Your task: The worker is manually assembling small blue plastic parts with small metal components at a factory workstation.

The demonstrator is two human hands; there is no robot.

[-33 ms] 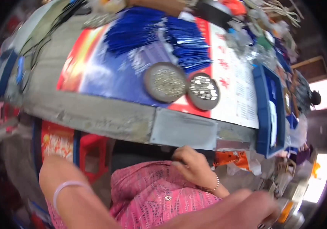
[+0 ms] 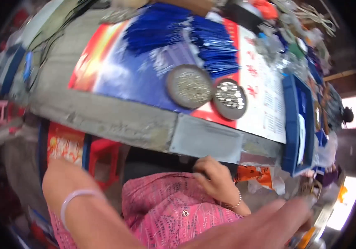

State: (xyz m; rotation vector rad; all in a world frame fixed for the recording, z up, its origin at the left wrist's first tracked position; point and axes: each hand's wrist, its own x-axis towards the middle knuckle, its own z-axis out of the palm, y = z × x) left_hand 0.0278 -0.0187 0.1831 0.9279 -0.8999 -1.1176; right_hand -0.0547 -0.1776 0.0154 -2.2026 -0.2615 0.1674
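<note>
My right hand (image 2: pixel 214 176), with a beaded bracelet (image 2: pixel 238 199) at its wrist, rests by the front of my pink patterned shirt (image 2: pixel 161 199), just below the table edge. Its fingers curl loosely, with a gap to the thumb and nothing seen between. My left arm wears a lilac bangle (image 2: pixel 72 199) and bends across my body. At the lower right my left hand (image 2: pixel 290 216) is a blur in front of my right forearm; its fingers are smeared, and whether it touches the arm is unclear.
On the table (image 2: pixel 115 108), a printed sheet (image 2: pixel 120 79) lies under two round dishes of small metal parts (image 2: pixel 192 87) (image 2: pixel 230 99) and blue shiny strips (image 2: pixel 157 29). A blue tray (image 2: pixel 290 124) stands right. Red stools (image 2: pixel 107 153) are below left; another person (image 2: pixel 336 106) is far right.
The tabletop and its things have shifted slightly right in the view. My left hand has moved a little right and up. My right hand stays by the shirt front.
</note>
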